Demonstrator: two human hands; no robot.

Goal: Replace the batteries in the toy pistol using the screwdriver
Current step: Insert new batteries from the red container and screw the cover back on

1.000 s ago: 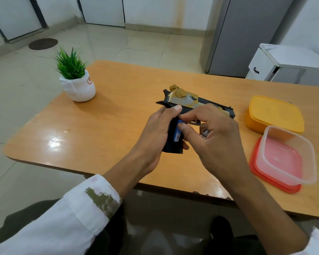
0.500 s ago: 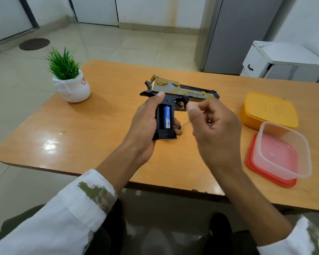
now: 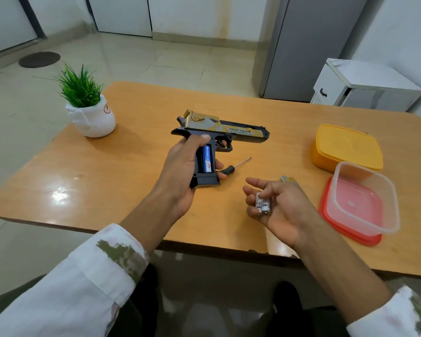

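Observation:
My left hand [image 3: 180, 171] grips the black and gold toy pistol [image 3: 229, 130] by its handle, holding it above the table with the barrel pointing right. The battery compartment in the handle is uncovered and shows one blue battery [image 3: 206, 159]. My right hand [image 3: 284, 210] is palm up, lower right of the pistol, its fingers curled loosely round two white batteries [image 3: 263, 205]. The screwdriver [image 3: 238, 164] lies on the table just behind the handle, tip pointing right. A small gold-coloured piece [image 3: 288, 178] lies behind my right hand, mostly hidden.
The wooden table [image 3: 131, 166] carries a potted green plant [image 3: 90, 115] at the far left, a yellow lidded box [image 3: 345, 147] at the right, and a clear container [image 3: 365, 198] standing on a red lid [image 3: 350, 235]. A white cabinet [image 3: 365, 86] stands beyond the table.
My right hand has left the pistol handle, dropped to the lower right and turned palm up with two white batteries. The screwdriver now lies on the table. The left hand keeps its hold.

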